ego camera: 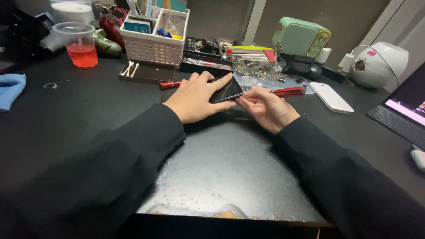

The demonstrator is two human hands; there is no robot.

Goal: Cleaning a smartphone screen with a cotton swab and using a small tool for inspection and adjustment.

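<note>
A black phone point(227, 90) lies tilted on the dark work mat point(230, 168), held between both hands. My left hand point(195, 98) rests over its left side, fingers spread across the glass and the top edge. My right hand point(268, 107) grips the phone's lower right corner with thumb and fingertips. Both sleeves are black. A red-handled screwdriver point(288, 91) lies just behind my right hand, and another red-handled tool point(169, 84) pokes out behind my left hand.
A white phone point(331, 97) lies face down at the right. Behind are a white basket point(154, 42), a cup of red liquid point(81, 44), a tray of small metal parts point(254, 66), a green box point(301, 37), a white dome lamp point(378, 64) and a laptop point(405, 110). Blue cloth point(9, 90) at left.
</note>
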